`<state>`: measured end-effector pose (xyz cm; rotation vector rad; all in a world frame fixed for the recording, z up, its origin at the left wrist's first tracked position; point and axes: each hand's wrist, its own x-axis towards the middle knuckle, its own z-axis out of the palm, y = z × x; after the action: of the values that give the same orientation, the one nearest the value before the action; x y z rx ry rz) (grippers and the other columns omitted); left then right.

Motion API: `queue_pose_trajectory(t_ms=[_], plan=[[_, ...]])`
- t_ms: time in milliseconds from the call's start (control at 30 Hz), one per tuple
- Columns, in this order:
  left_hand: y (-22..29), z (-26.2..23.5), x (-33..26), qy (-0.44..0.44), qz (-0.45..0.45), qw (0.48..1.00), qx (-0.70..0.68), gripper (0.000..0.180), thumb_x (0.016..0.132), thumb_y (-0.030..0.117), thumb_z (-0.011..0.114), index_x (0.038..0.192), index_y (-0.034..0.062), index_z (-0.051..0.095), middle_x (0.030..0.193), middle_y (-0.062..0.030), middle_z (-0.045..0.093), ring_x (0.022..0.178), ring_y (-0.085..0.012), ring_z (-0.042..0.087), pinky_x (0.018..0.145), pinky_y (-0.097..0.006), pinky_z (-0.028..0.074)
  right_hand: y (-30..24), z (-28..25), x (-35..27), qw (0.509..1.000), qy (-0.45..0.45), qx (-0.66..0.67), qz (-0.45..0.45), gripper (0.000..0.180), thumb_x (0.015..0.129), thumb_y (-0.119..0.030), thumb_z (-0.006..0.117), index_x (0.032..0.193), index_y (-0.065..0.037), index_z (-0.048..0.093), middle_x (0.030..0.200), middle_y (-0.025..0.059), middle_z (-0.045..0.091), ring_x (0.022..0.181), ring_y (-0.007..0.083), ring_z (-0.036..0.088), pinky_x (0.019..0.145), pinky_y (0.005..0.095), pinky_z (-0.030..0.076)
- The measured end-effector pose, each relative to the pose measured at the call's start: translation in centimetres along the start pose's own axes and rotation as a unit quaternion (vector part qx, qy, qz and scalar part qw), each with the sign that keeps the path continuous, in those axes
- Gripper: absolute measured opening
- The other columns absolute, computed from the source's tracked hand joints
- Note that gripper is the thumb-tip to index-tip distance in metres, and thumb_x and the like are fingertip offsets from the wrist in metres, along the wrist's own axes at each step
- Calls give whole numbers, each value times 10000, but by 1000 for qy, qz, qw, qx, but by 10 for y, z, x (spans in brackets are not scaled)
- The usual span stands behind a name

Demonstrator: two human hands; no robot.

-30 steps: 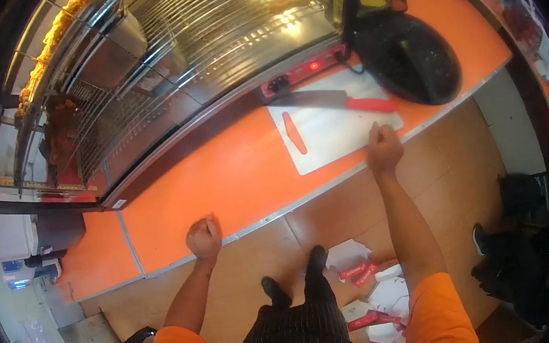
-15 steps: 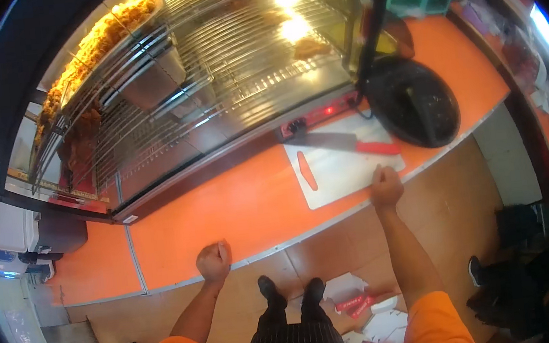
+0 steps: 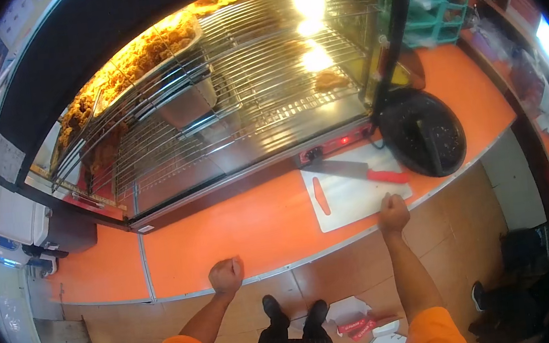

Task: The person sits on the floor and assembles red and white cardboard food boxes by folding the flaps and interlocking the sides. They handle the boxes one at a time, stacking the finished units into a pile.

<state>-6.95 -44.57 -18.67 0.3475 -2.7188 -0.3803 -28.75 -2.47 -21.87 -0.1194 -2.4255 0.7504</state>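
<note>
My left hand (image 3: 226, 275) is closed in a fist at the front edge of the orange counter (image 3: 220, 227), with nothing seen in it. Farther right, my right hand (image 3: 393, 213) is also a fist, at the near right corner of a white cutting board (image 3: 352, 207). A broad-bladed knife (image 3: 344, 168) with a red handle lies across the back of that board, apart from my fingers. Just right of the board sits a round black pan or lid (image 3: 442, 144) with a dark raised bar over its middle.
A lit glass warming cabinet (image 3: 247, 167) stands behind the counter, with wire racks and a metal tray of fried food (image 3: 149, 57). Green stacked baskets (image 3: 437, 0) are at the back right. Boxes and red packets (image 3: 358, 327) lie by my feet. Other people's dark-clothed legs show at both lower sides.
My view has tilted up, so the cabinet and counter sit lower and more of the fried food shows. Both fists remain near the counter edge; the knife and board have not moved.
</note>
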Motion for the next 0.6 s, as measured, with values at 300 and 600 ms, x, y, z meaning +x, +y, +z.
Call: queue_pose_trajectory(t_ms=[300, 600], plan=[[9, -7, 5, -8, -11, 1000, -16, 365, 876, 216, 570, 554, 45, 572, 559, -160, 562, 512, -335, 563, 518, -441, 457, 2, 2, 0, 1000, -2, 1, 5, 312, 904, -185, 600, 654, -60, 461, 656, 96, 513, 598, 307, 528, 532, 430, 410], [5, -5, 3, -8, -12, 1000, -8, 365, 864, 219, 572, 545, 42, 567, 552, -164, 556, 515, -338, 564, 522, -445, 458, 1, 2, 0, 1000, 8, 9, 1, 321, 918, -193, 582, 650, -65, 460, 651, 91, 506, 596, 306, 519, 531, 429, 406]])
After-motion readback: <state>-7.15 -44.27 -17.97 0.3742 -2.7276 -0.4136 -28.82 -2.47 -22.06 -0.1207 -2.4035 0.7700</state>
